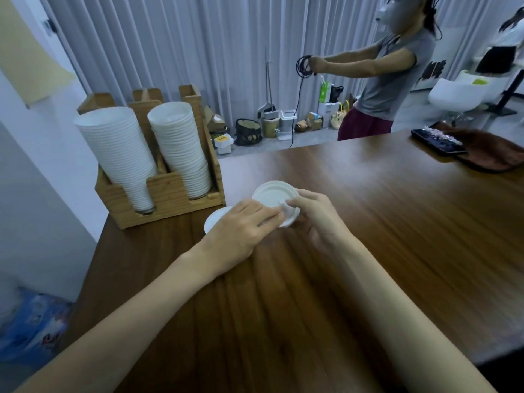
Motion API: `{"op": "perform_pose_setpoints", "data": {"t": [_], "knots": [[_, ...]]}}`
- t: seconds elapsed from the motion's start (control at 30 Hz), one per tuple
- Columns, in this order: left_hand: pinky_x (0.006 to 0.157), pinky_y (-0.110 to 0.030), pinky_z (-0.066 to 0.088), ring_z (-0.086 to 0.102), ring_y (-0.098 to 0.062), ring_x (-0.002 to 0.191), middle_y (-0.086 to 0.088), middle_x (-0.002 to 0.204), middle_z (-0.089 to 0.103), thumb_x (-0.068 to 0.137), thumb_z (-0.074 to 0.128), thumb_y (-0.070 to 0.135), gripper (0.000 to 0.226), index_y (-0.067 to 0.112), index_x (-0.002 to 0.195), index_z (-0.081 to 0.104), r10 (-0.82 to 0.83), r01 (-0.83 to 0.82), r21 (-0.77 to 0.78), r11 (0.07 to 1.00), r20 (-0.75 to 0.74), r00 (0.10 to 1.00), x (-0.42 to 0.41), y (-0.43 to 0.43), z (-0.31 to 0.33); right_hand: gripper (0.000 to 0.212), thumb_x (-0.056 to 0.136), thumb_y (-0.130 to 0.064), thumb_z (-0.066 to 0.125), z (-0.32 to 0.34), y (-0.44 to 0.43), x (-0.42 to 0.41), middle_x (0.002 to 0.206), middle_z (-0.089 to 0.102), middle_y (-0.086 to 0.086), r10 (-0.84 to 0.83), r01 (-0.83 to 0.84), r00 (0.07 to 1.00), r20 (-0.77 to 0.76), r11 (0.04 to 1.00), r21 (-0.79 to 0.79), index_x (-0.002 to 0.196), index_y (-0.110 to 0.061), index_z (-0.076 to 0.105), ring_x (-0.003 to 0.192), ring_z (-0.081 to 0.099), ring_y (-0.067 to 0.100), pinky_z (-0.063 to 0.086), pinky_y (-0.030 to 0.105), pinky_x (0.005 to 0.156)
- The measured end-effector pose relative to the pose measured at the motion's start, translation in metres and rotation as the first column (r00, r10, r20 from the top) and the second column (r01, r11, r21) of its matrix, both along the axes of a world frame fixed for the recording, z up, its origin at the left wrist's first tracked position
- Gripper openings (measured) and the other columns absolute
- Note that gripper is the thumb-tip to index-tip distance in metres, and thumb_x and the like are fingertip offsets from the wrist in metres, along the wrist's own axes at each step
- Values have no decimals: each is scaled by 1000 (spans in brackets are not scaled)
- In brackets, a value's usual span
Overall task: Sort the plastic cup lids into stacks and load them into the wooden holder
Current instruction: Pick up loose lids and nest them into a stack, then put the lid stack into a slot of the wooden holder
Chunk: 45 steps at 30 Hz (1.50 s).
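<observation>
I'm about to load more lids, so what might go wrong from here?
The two lid stacks in the wooden holder already rise well above it and lean; adding more may topple them. The right hand grips the lid only at its rim, so it may slip. A second lid lies half under the left hand and may get knocked.

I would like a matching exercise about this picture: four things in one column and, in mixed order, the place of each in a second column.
1. wooden holder
2. upper lid
3. lower lid
4. dark tray

a. table's far right
b. held by the right hand
c. table's far left corner
d. on the table, partly hidden by the left hand

Pairs: 1-c, 2-b, 3-d, 4-a
</observation>
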State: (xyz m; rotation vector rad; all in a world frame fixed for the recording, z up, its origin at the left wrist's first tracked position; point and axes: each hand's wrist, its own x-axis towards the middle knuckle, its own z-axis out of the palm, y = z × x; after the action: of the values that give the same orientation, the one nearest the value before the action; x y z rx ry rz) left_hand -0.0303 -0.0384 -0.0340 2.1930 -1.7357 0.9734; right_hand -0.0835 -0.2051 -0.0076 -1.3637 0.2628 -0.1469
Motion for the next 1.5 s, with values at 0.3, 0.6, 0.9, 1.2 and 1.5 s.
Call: {"op": "perform_pose_setpoints", "data": {"t": [0.3, 0.6, 0.9, 1.2, 1.5], "knots": [[91, -35, 38, 57, -25, 95, -9, 105, 65, 70, 79, 11, 43, 5, 110, 66, 231, -228, -55, 972, 59, 971, 17, 45, 16, 26, 82, 15, 52, 21, 59, 43, 80, 68, 13, -73, 71, 997, -12, 991, -109, 79, -6, 68, 75, 67, 25, 59, 37, 68], [101, -38, 36, 59, -24, 100, -10, 100, 69, 85, 63, 7, 19, 5, 103, 68, 359, -334, -143, 932, 211, 909, 39, 93, 53, 26, 84, 0, 58, 59, 102, 77, 104, 63, 13, 55, -53, 997, -45, 998, 46, 108, -8, 61, 93, 63, 25, 57, 34, 68], [94, -40, 44, 63, -27, 89, -9, 93, 68, 82, 71, 11, 19, 7, 100, 67, 451, -425, -173, 889, 162, 878, 78, 116, 106, 17, 90, -7, 52, 117, 112, 115, 89, 60, 17, 231, -230, 973, -14, 973, 30, 106, -3, 56, 64, 62, 21, 59, 30, 56], [71, -36, 43, 55, -27, 89, -10, 95, 64, 89, 59, 18, 14, 7, 97, 62, 661, -671, -207, 712, -121, 740, 117, 90, 155, 28, 83, -16, 57, 119, 103, 178, 109, 64, 14, 114, -61, 984, 139, 940, -334, 110, -10, 63, 95, 63, 27, 57, 39, 77], [81, -26, 42, 50, -18, 104, -3, 113, 58, 95, 48, 26, 24, 13, 112, 58, 703, -713, -76, 697, -126, 700, 140, 61, 149, 31, 61, -8, 69, 78, 106, 203, 81, 61, 15, 210, 31, 944, 254, 710, -703, 89, 3, 61, 79, 60, 31, 52, 48, 73]]}}
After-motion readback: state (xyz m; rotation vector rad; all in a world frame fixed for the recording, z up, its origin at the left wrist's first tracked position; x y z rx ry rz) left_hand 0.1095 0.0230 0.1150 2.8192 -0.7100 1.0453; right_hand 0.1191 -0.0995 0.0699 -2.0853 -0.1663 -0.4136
